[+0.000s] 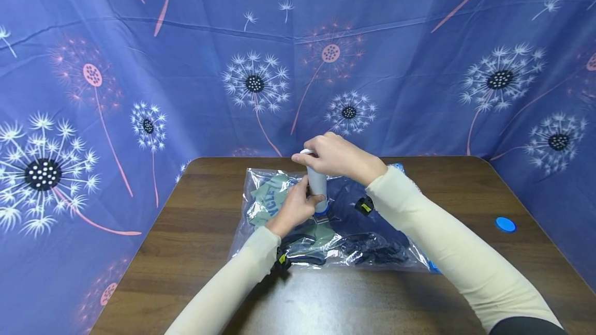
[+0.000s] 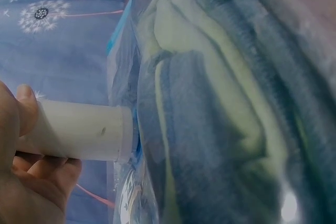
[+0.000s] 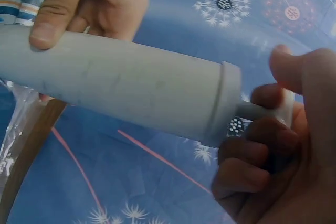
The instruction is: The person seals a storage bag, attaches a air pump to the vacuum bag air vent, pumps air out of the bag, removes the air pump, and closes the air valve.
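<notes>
A clear plastic vacuum storage bag lies on the table with folded green and dark blue clothes inside. On its blue valve stands a white hand pump, upright in the head view. My left hand grips the lower part of the pump barrel, thumb on one side and fingers on the other. The right hand holds the pump's handle at the top, fingers curled round it. Between handle and barrel a short length of rod shows in the right wrist view.
A round blue cap lies apart on the right side of the brown wooden table. Behind the table and at both sides hangs a blue cloth with dandelion prints.
</notes>
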Motion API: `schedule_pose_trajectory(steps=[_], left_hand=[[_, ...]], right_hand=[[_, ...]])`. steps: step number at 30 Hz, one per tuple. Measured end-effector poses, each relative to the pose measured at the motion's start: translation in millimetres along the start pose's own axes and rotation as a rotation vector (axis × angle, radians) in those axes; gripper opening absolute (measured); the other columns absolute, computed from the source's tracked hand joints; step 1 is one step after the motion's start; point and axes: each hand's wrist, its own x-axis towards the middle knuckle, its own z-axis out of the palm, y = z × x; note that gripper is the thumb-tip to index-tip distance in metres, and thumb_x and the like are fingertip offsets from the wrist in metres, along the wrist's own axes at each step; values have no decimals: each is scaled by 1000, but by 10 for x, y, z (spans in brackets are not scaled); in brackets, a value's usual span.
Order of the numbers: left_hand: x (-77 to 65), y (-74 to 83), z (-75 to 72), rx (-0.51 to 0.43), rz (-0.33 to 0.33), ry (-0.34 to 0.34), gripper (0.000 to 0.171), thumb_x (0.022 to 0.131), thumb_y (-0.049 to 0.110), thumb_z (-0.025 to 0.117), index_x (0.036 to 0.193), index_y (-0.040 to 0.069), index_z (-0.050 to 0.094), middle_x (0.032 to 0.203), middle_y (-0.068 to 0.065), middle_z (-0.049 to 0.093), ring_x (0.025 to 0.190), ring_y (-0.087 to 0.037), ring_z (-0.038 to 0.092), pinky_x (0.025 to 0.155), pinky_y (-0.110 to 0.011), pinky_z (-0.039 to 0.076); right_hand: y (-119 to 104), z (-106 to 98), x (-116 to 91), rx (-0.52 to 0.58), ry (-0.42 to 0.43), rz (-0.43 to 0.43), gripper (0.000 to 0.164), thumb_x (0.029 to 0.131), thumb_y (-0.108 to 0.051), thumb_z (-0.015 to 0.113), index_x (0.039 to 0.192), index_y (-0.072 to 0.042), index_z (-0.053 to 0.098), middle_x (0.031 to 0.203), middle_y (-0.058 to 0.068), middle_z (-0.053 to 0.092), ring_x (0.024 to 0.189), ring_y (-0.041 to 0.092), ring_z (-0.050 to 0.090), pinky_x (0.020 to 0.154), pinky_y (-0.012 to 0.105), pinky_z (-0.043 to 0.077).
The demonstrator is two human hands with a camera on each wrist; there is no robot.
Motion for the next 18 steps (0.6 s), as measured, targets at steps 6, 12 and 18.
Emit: schedule_pose_trajectory(steps=[6,12,18], left_hand=[[-6,-5,17,3,17,20,41,94,13,73,129,3,54,114,-17,72,106,-28,73,89,-40,61],[-7,-13,19,-6,24,25,39,94,12,74,127,3,55,114,-17,72,107,-28,72,90,-41,61],[-8,-13,18,-8,28,30,38,93,12,74,126,3,56,112,-17,73,103,-27,73,85,-39,62]], right_hand=[[34,93,-20,-87,106,-48,51,106,-44,55,63,-18,44,55,-5,37,46,11,31,50,28,31],[50,100,-25,-98,127,-91,50,105,-43,58,64,-18,42,54,-6,34,45,9,28,48,26,27],[57,70,-24,-48,93,-85,48,109,-41,48,68,-16,53,58,-3,43,49,11,36,52,28,35]])
